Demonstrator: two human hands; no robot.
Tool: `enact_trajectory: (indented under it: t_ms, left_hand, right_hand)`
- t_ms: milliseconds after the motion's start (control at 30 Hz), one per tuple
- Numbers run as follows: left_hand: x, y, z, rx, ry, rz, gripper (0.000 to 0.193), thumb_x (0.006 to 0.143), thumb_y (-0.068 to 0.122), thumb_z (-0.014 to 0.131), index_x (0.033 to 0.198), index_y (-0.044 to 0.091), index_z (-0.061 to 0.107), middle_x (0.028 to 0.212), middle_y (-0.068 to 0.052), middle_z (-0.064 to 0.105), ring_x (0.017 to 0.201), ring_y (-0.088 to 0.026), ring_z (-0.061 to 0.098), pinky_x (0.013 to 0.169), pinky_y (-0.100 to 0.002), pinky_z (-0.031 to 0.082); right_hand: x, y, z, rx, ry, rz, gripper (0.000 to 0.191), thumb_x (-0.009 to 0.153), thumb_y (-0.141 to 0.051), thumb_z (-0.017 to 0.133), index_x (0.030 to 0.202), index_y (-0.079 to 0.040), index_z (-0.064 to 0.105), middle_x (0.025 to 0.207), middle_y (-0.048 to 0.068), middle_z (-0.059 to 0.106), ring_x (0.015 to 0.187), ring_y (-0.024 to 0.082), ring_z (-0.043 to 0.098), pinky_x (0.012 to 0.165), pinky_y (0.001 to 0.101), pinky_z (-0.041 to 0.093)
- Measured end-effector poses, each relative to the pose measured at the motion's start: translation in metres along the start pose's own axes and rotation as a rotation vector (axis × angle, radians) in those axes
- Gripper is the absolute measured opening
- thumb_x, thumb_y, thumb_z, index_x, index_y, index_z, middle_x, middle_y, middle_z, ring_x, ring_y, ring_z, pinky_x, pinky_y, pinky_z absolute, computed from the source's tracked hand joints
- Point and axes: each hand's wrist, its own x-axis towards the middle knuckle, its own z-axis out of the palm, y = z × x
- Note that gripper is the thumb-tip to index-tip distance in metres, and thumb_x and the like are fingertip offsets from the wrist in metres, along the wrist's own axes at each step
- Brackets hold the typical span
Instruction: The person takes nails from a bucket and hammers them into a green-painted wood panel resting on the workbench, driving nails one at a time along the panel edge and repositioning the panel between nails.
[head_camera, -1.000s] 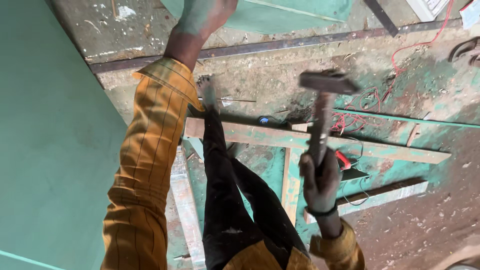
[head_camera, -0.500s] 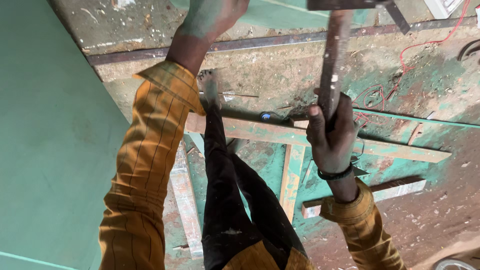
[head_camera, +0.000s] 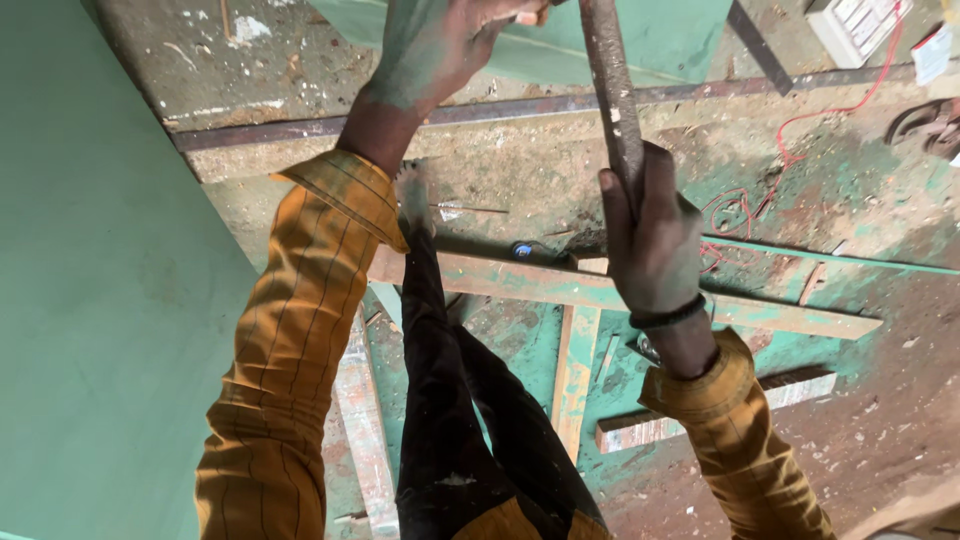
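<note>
Floor (head_camera: 560, 180): rough concrete, dusty, stained green, with reddish dirt toward 4 o'clock. A large matte green panel (head_camera: 100, 330) fills the 9 o'clock side. Wooden frame (head_camera: 600, 292): flat paint-smeared slats, lying on the floor below the person's dark trouser legs. A red wire (head_camera: 830, 110) loops at 2 o'clock.

Hammer handle (head_camera: 612, 90): rusty pitted metal bar, upright at 12 o'clock, its head out of view. Right hand (head_camera: 655, 245): fingers wrapped tightly around the handle's lower end, black band at the wrist. Left hand (head_camera: 445, 45): green-dusted, raised at 12 o'clock just beside the handle, fingers curled; whether it pinches anything cannot be told. Sleeves: mustard checked cloth.
</note>
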Motion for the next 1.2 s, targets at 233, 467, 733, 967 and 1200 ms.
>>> enact_trajectory:
  t_ms: [233,467,733,967,1200]
  left_hand:
    - [0.014,0.017,-0.018,-0.032,0.037,0.048,0.032,0.090,-0.009,0.069,0.109,0.015,0.079,0.100,0.003,0.077,0.088,-0.018,0.073,0.072,-0.035,0.053]
    - [0.025,0.021,-0.027,-0.039,0.051,0.085,0.023,0.091,-0.004,0.075,0.101,0.016,0.080,0.100,0.005,0.076,0.086,-0.017,0.073,0.074,-0.035,0.055]
    - [0.020,0.024,-0.022,-0.056,0.019,0.050,0.031,0.091,-0.008,0.070,0.107,0.017,0.081,0.107,0.006,0.075,0.091,-0.015,0.072,0.076,-0.033,0.054]
    - [0.034,0.032,-0.039,0.006,0.090,0.141,0.021,0.083,0.001,0.079,0.095,0.018,0.080,0.095,0.008,0.073,0.091,-0.016,0.070,0.081,-0.036,0.052]
    - [0.034,0.034,-0.035,-0.120,-0.045,0.043,0.019,0.090,-0.002,0.077,0.100,0.015,0.080,0.104,0.005,0.074,0.097,-0.012,0.067,0.083,-0.032,0.050]
  right_hand:
    - [-0.011,0.010,0.001,0.496,0.366,-0.061,0.031,0.113,-0.030,0.054,0.128,-0.002,0.051,0.077,0.012,0.058,0.053,0.016,0.054,0.043,0.0295,0.042]
    - [-0.008,0.010,-0.001,-0.052,0.006,0.075,0.026,0.115,-0.026,0.059,0.117,-0.001,0.052,0.070,0.005,0.059,0.057,0.011,0.058,0.049,0.0302,0.046]
    - [-0.011,-0.015,-0.022,0.296,0.294,0.022,0.031,0.119,-0.031,0.051,0.127,0.000,0.048,0.079,0.005,0.063,0.058,0.012,0.060,0.050,0.0262,0.045]
    - [0.005,-0.004,-0.031,0.001,-0.012,0.098,0.028,0.114,-0.027,0.053,0.119,0.000,0.053,0.067,0.005,0.062,0.051,0.012,0.059,0.045,0.0280,0.046]
    - [-0.008,-0.002,-0.037,0.235,0.242,0.081,0.035,0.110,-0.028,0.049,0.131,0.001,0.045,0.071,0.009,0.057,0.054,0.018,0.053,0.045,0.0324,0.039]
